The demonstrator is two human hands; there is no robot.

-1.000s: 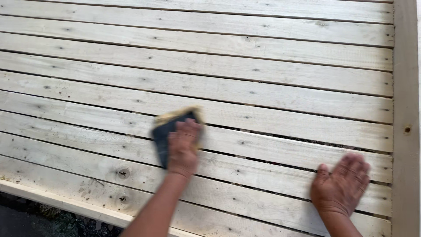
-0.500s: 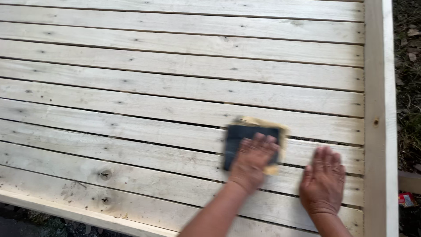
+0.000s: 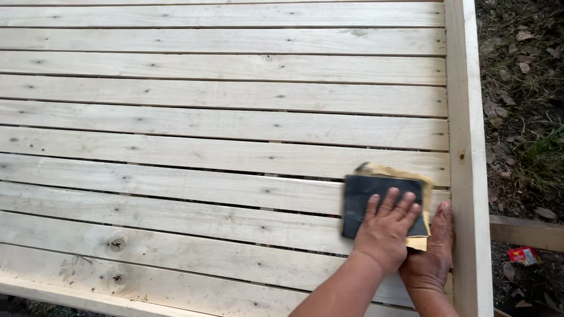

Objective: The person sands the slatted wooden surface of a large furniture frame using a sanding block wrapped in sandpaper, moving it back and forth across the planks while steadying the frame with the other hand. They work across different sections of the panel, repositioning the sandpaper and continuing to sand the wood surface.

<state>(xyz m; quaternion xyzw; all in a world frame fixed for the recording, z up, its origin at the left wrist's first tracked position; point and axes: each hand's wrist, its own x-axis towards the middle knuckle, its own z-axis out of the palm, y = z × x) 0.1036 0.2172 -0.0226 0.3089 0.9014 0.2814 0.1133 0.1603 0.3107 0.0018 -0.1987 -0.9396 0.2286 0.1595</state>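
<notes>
Left hand (image 3: pixel 385 232) presses flat, fingers spread, on the dark sandpaper sheet (image 3: pixel 376 196) down at five o'clock on the slatted boards (image 3: pixel 223 123). Right hand (image 3: pixel 433 252) lies just beside it, against the frame rail (image 3: pixel 467 117), apparently open.

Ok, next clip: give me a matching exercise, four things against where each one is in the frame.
Things:
1. sandpaper sheet
2. left hand
3. right hand
4. small red packet

Places:
A. on the ground, right of the frame board
B. flat on the sandpaper
C. lying on the slats near the right frame board
D. on the slats, against the right frame board

Pairs: 1-C, 2-B, 3-D, 4-A
</notes>
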